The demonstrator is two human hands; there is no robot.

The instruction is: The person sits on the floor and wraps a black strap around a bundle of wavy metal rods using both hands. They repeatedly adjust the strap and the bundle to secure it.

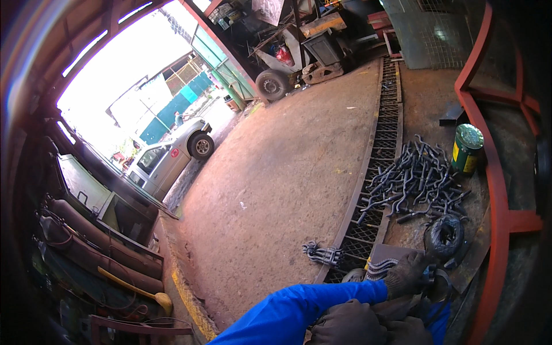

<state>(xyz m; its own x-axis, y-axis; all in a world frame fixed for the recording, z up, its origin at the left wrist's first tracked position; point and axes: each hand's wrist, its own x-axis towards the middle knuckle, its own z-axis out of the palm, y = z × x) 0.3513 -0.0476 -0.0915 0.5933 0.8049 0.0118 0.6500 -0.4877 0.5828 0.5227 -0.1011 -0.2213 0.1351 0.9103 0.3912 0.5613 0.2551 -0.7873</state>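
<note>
My left hand [404,275], in a dark work glove, reaches from a blue sleeve toward the lower right. It is bent inward beside a row of wavy metal rods [382,268] on a flat plate [397,253]. Its fingertips merge with a dark object near a metal ring, so what they grip is hidden. A bit of blue sleeve [440,323] shows on the right; my right hand cannot be made out in the dark clutter there. Left of the plate lies a bundle of bent rods [322,253]. Beyond is a loose heap of similar rods [415,178].
A green and yellow can [467,148] stands beside the heap, near a coil in plastic [445,236]. A red metal frame [499,201] runs along the right. A floor grating [384,138] crosses the concrete. Gas cylinders [106,253] lie left; a pickup truck [169,158] stands outside.
</note>
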